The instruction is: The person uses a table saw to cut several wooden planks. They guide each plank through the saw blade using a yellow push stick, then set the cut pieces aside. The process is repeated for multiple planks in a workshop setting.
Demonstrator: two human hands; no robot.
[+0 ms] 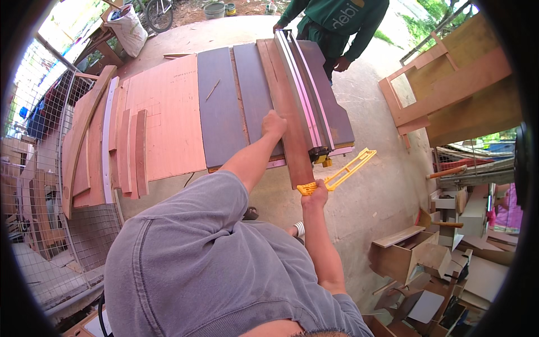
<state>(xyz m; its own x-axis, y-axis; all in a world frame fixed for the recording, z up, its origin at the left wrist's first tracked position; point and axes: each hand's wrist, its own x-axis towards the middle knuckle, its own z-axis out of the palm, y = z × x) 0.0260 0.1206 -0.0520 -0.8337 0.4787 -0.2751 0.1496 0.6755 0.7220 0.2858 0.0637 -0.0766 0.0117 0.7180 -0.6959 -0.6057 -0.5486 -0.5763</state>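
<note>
A long reddish-brown wooden board lies on the dark saw table, alongside a metal rip fence on its right. Its near end sticks out past the table's front edge. My left hand is closed at the board's left edge, about midway along it, with the fingertips hidden. At the near end, my right hand is closed around a yellow plastic push stick, whose openwork length slants up to the right. The push stick touches the board's end.
Across the table, a person in a green top stands with one hand by the fence's far end. A thin stick lies on the tabletop. Left are a plywood sheet and several wood strips. Wooden boxes and offcuts crowd the right.
</note>
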